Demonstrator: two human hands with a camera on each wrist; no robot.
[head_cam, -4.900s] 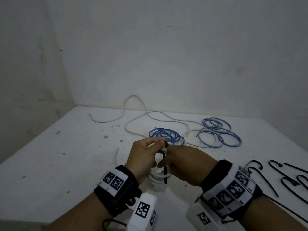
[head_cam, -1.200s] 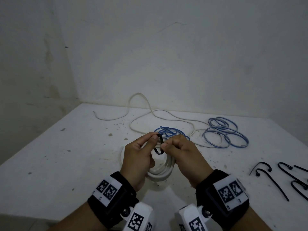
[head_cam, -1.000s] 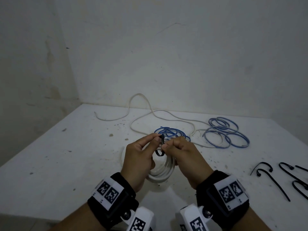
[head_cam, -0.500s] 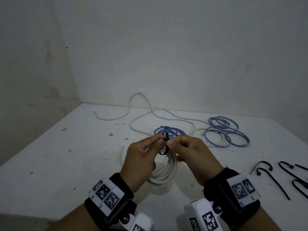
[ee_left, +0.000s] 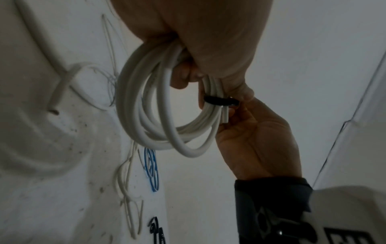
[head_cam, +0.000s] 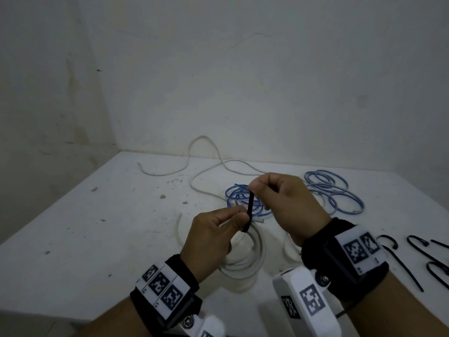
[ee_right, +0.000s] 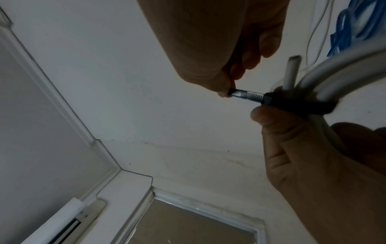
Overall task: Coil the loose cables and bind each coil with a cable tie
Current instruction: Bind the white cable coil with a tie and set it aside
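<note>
A white cable coil (head_cam: 252, 259) hangs from my left hand (head_cam: 237, 216), whose fingers curl through it while the thumb presses beside the tie's head. A black cable tie (head_cam: 249, 210) is looped round the coil's strands (ee_left: 208, 100). My right hand (head_cam: 255, 187) is a little above and beyond the left and pinches the tie's tail, which runs taut between the hands (ee_right: 248, 95). In the right wrist view the tail's ridged strip comes out of the tie's head (ee_right: 268, 99). A cut cable end (ee_right: 291, 71) sticks up beside the loop.
Two blue cable coils (head_cam: 240, 198) (head_cam: 332, 190) lie on the white table (head_cam: 97, 227) behind my hands. A loose white cable (head_cam: 206, 171) snakes toward the back wall. Several spare black cable ties (head_cam: 418, 259) lie at the right edge.
My right hand has drawn the tie's tail through its head and pulled it up and away. The loop has tightened round the white coil. The left hand has kept its hold.
</note>
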